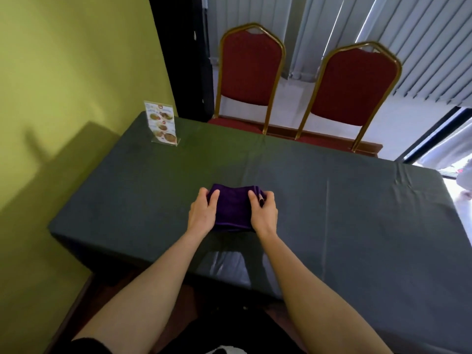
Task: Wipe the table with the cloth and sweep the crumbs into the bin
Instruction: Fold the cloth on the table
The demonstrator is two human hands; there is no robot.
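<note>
Dark grey cloth is covering the table [332,213], which is standing against a yellow-green wall. Near its front edge a folded purple cloth [233,208] is lying flat, the left hand [201,213] and right hand [264,213] pressing on its two sides, fingers curling over the edges. Farther back, a menu stand [161,123] is standing upright, and two red chairs [353,88] are waiting beyond.

Both bare forearms reaching forward, roughly parallel; left hand [201,213] and right hand [264,212] lying palm-down, fingers curling inward, thumbs pointing toward each other.
</note>
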